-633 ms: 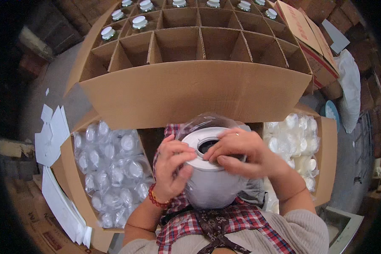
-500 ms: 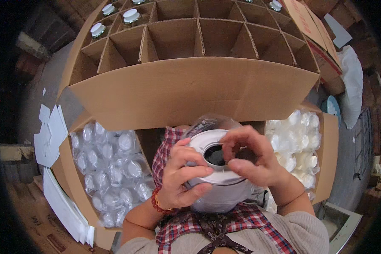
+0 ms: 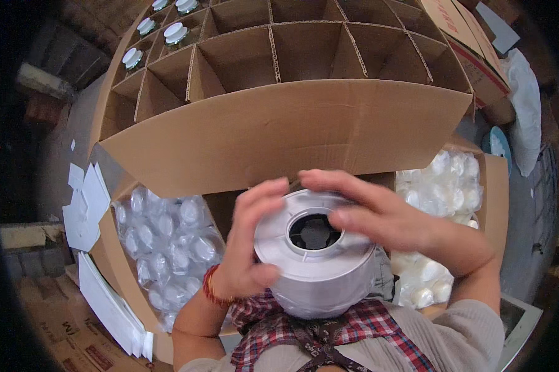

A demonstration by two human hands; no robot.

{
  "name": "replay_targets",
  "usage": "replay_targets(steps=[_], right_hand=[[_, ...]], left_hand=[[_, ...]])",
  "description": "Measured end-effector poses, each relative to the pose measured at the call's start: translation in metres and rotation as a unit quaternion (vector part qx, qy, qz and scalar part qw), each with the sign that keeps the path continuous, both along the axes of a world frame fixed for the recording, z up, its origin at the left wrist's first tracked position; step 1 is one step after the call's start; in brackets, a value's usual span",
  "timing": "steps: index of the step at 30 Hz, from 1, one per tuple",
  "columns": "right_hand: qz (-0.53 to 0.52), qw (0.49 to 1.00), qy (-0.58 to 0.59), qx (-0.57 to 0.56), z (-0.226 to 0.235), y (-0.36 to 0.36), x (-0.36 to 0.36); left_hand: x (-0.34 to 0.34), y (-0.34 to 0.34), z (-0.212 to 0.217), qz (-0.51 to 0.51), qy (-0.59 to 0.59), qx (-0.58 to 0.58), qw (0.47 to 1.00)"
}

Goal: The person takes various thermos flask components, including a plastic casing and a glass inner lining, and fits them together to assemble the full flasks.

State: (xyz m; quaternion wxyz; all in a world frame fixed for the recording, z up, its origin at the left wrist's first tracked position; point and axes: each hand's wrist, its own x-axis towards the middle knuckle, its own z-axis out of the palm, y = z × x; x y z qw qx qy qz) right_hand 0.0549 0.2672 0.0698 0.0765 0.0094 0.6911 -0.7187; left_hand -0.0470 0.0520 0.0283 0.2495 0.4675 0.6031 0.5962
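Note:
A white spool-shaped roll [image 3: 292, 254] with a wide round rim and a dark central hole stands upright in front of my plaid apron. Its side looks shiny, and what supports it is hidden. My left hand [image 3: 242, 248] curves along the left edge of the roll, fingers stretched out and thumb apart. Over the far right part of the rim lies my right hand [image 3: 379, 214], somewhat blurred, its fingers extended and its thumb near the hole. Whether the far fingertips touch the rim cannot be made out.
Ahead stands a large divided carton [image 3: 286, 133], with several white-capped jars [image 3: 175, 34] in its left compartments. Open boxes flank me, one with clear-wrapped white pieces [image 3: 168, 229], the other with bagged cream-white pieces [image 3: 438, 192]. White sheets [image 3: 109, 304] lean at the left.
My hands have moved from the central hole to the outer rim, and their fingers have spread. Clear film that stood up behind the roll no longer shows. The view has shifted slightly.

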Motion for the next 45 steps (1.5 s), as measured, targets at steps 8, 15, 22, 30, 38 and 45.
replay_targets(steps=[8, 15, 22, 30, 38, 45], right_hand=[[0.072, 0.988, -0.07, -0.117, -0.016, 0.0, -0.034], [-0.021, 0.981, -0.085, -0.173, -0.035, -0.001, -0.039], [-0.07, 0.991, -0.095, 0.066, 0.002, -0.013, -0.001], [0.174, 0.901, -0.08, -0.389, -0.061, -0.004, -0.071], [-0.061, 0.986, -0.117, -0.098, -0.035, 0.015, -0.028], [0.024, 0.912, -0.178, -0.37, -0.062, -0.005, -0.056]], left_hand=[[0.01, -0.004, 0.0, 0.058, -0.019, -0.025, 0.998], [-0.002, -0.011, 0.007, -0.014, 0.047, -0.072, 0.996], [-0.015, -0.005, 0.014, -0.07, 0.132, -0.055, 0.987], [0.024, 0.024, 0.074, -0.073, 0.375, -0.142, 0.913], [-0.03, 0.012, 0.055, -0.129, 0.278, 0.029, 0.951], [0.01, 0.0, 0.056, -0.203, 0.18, -0.004, 0.963]])
